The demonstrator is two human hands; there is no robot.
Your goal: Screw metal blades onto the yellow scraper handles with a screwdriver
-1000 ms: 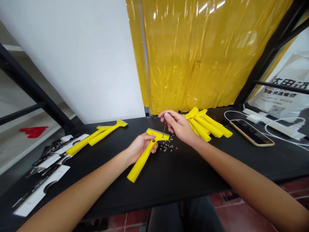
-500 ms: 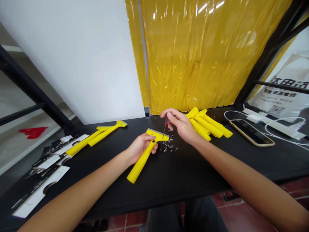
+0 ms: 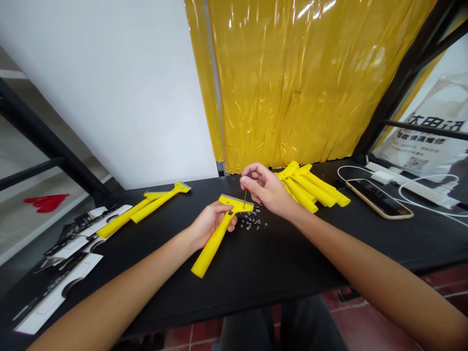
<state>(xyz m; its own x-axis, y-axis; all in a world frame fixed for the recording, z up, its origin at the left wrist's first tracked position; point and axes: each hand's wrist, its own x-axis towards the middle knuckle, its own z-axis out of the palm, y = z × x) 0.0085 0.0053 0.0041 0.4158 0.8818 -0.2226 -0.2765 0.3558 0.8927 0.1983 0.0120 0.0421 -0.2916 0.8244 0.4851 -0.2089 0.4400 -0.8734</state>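
Note:
My left hand (image 3: 212,223) grips a yellow scraper (image 3: 212,243) just below its wide head, which has a metal blade along the far edge. My right hand (image 3: 268,189) is closed around a small screwdriver (image 3: 245,197); its handle is mostly covered by my fingers. The thin shaft points down, with the tip at the screw on the right side of the scraper head. Loose screws and nuts (image 3: 252,223) lie scattered on the black table (image 3: 292,273) just right of the scraper.
Several yellow scraper handles (image 3: 310,187) are piled behind my right hand. Two bladed scrapers (image 3: 155,204) lie at left, beside black-and-white cardboard sleeves (image 3: 58,292). On the right are a phone (image 3: 380,199), a power strip (image 3: 413,185) and white cables. A yellow plastic curtain (image 3: 292,87) hangs behind.
My right fingers have closed further over the screwdriver handle, hiding more of it. The tip stays at the same screw, and the left hand keeps its hold. The view has shifted slightly.

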